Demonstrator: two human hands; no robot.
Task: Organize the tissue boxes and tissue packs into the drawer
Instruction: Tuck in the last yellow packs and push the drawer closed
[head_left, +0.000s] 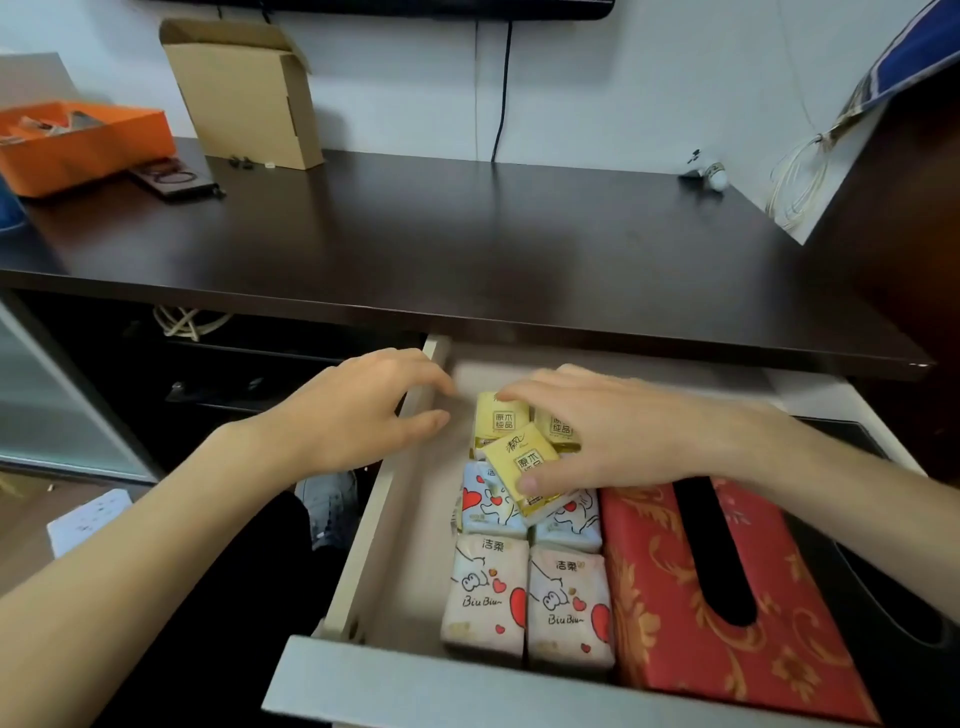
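The drawer (400, 525) is pulled out below the dark desktop. Inside on the right lies a red tissue box with gold pattern (691, 613). To its left lie white tissue packs with red hearts (488, 592), in two rows. Behind them sit yellow tissue packs (501, 418). My right hand (623, 431) reaches over the box and grips one tilted yellow pack (522, 465) between thumb and fingers, resting atop the white packs. My left hand (358, 410) hovers at the drawer's left wall, fingers apart and empty.
On the dark desktop (467, 234) stand an orange box (83, 145) at the far left, an open cardboard box (244, 93) and a small white object (714, 174) at the right. A dark bin part shows right of the red box. A white power strip (88, 519) lies on the floor.
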